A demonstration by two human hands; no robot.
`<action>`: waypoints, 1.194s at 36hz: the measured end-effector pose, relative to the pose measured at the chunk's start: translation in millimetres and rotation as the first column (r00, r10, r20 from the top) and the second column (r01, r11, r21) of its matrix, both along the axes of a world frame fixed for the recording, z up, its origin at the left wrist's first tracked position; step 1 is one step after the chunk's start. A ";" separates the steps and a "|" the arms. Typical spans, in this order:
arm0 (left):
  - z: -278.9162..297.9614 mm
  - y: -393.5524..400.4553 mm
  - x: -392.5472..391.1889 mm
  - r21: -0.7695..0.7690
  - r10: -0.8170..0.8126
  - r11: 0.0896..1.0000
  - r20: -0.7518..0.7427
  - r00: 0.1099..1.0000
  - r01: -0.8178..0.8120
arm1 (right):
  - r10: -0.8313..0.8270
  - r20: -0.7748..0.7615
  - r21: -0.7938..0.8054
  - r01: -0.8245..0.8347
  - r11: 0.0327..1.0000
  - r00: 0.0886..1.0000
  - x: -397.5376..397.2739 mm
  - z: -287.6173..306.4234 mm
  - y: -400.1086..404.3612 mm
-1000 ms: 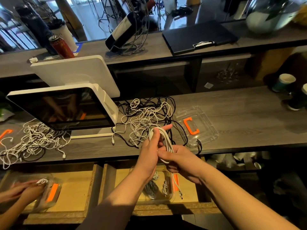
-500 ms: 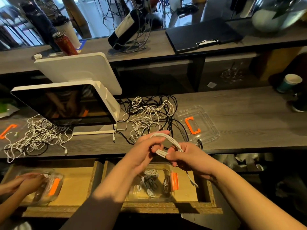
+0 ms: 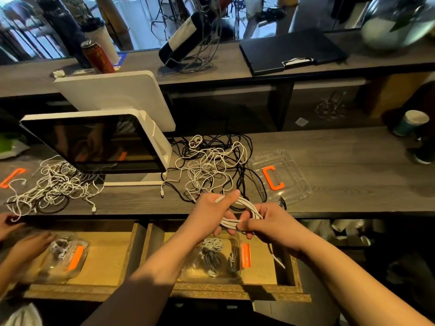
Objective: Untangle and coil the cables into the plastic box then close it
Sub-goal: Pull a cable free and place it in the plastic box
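Observation:
Both my hands hold a coiled white cable (image 3: pixel 244 209) above the open drawer. My left hand (image 3: pixel 209 215) grips one side of the coil, thumb on top. My right hand (image 3: pixel 270 222) grips the other side, and a loose cable end hangs below it. Under my hands a clear plastic box (image 3: pixel 240 276) with an orange latch sits in the drawer and holds several coiled cables. Its clear lid (image 3: pixel 296 177) with an orange handle lies on the counter to the right. A tangle of white and black cables (image 3: pixel 211 165) lies on the counter behind my hands.
A white monitor (image 3: pixel 94 142) stands at the left of the counter. Another cable tangle (image 3: pixel 54 184) lies beside it. Another person's hands (image 3: pixel 28 245) work at a second plastic box (image 3: pixel 68 262) in the left drawer. Cups (image 3: pixel 412 122) stand at the far right.
The coil has turned from upright to lying flatter between my hands, and both hands have shifted slightly right. The other person's hands moved off their box.

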State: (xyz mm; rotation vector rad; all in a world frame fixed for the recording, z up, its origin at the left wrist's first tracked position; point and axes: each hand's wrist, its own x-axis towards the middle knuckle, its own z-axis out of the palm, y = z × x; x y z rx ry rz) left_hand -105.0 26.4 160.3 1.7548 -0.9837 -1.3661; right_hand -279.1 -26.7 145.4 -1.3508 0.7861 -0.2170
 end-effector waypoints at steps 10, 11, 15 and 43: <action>-0.1 14.3 14.3 -0.012 -0.010 1.000 -0.063 0.998 0.009 | -0.289 0.146 -0.139 0.308 0.941 0.946 2.3 -9.2 12.1; -0.9 16.1 15.2 -0.004 0.011 1.000 -0.101 0.995 -0.012 | -0.301 0.147 -0.155 0.322 0.934 0.942 3.8 -10.6 15.9; -0.4 21.5 19.9 0.045 0.025 0.999 -0.198 0.980 -0.016 | -0.388 0.162 -0.144 0.411 0.900 0.907 15.9 -15.9 31.2; -0.7 37.7 36.1 -0.321 0.426 0.857 -0.004 0.905 -0.404 | -0.301 -0.189 -0.537 0.158 0.829 0.935 101.0 -10.8 119.0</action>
